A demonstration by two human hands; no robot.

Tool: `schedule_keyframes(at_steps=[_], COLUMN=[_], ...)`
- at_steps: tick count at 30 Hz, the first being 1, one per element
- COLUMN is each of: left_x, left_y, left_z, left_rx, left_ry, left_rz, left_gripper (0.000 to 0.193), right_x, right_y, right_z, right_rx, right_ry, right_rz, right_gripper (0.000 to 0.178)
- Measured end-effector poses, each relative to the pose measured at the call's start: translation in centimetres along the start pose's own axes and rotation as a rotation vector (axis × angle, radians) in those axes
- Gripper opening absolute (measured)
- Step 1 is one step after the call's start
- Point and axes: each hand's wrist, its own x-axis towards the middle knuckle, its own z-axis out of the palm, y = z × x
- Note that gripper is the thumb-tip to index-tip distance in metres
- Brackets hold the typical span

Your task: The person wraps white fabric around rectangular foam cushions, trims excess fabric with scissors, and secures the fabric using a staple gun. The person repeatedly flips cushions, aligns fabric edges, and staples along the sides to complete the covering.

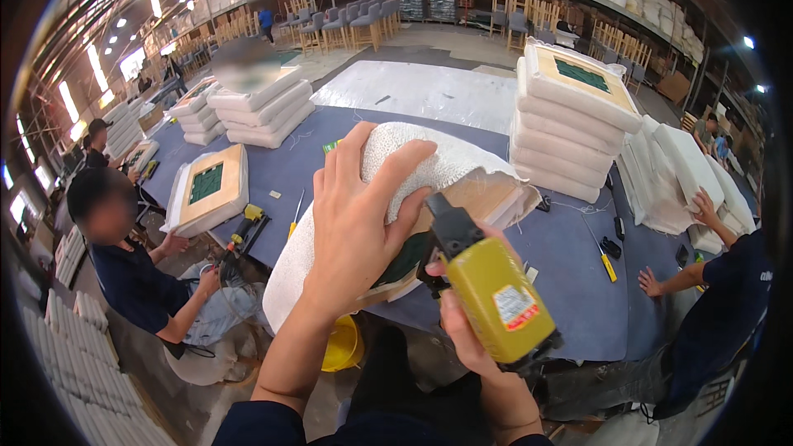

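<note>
My left hand (355,223) grips a seat cushion (314,239) covered in white textured fabric, tilted up on its edge over the near side of the blue work table (570,272). Its wooden frame and green webbing face me. My right hand (462,326) holds a yellow staple gun (496,297), its black nose pressed against the cushion's wooden edge just right of my left fingers.
Stacks of white cushions (570,124) stand on the table at right and back left (260,107). Another cushion (211,190) lies face down at left beside a second yellow staple gun (246,223). One person sits at left (132,272), another stands at right (719,314). A yellow bucket (343,347) is below.
</note>
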Motion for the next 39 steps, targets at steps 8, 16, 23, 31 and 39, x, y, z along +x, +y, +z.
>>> schedule_keyframes(at_steps=[8, 16, 23, 31, 39], left_x=[-0.4, -0.5, -0.3, 0.9, -3.1], left_y=[0.1, 0.1, -0.4, -1.6, -9.0], left_z=[-0.8, -0.8, -1.2, -0.5, -4.5], left_rx=[0.003, -0.01, -0.016, -0.09, -0.326], left_ry=[-0.023, -0.028, -0.041, -0.073, 0.029], left_rz=[0.002, -0.025, -0.013, -0.033, -0.081], left_gripper=[0.065, 0.068, 0.063, 0.047, 0.033], right_x=[1.0, 0.8, 1.9, 1.2, -5.6], right_y=[2.4, 1.7, 1.0, 1.8, 17.0], right_z=[1.2, 0.7, 1.1, 0.1, -14.9], right_rx=[-0.033, -0.077, -0.172, 0.383, -0.29], right_ry=[-0.009, -0.146, -0.06, -0.016, 0.234], right_rz=[-0.292, -0.253, -0.316, 0.071, 0.482], right_gripper=[0.068, 0.066, 0.068, 0.079, 0.074])
